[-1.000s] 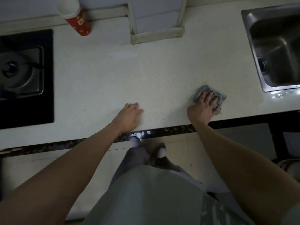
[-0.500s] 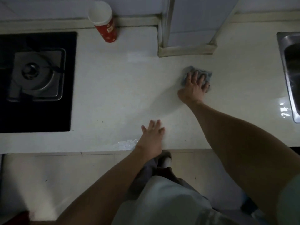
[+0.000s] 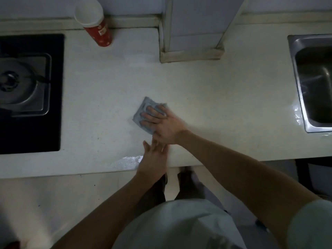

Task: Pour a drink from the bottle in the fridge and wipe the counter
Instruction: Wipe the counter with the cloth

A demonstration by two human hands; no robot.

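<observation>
A folded grey-blue cloth [image 3: 142, 112] lies flat on the white counter [image 3: 224, 97] near its middle. My right hand [image 3: 163, 123] presses down on the cloth with its fingers spread over it. Just in front of it, my left hand [image 3: 154, 157] rests flat on the counter's front edge, fingers apart, holding nothing; its fingertips almost touch my right wrist. A red paper cup [image 3: 95, 24] with a white inside stands at the back by the wall. No bottle is in view.
A black gas hob [image 3: 30, 94] with a metal burner fills the left side. A steel sink [image 3: 314, 83] is set in at the right. A tiled pillar [image 3: 192, 33] juts onto the counter at the back. A wet shiny patch [image 3: 125, 161] lies by the front edge.
My right hand has slid the cloth from near the pillar down and to the left, toward the counter's middle. My left hand has stayed on the front edge.
</observation>
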